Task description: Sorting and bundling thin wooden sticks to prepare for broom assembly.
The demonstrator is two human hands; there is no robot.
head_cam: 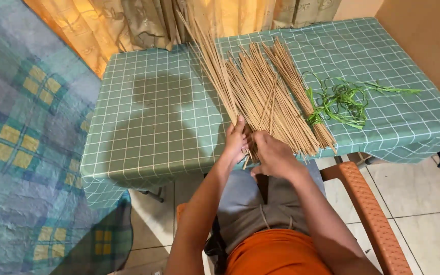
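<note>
— Where are you looking from?
— From your head, one view only, angled steeply down and forward over the green checked cloth-covered table (pixel 154 122).
— How near?
— Close: its front edge sits just beyond your lap, its far edge near the frame's top.

Home room: quilted bed (pixel 21 153), curtains (pixel 143 20), tiled floor (pixel 423 203).

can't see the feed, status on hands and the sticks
Left hand and right hand both gripping thin sticks at table edge. Green strips lie right, apart.
</note>
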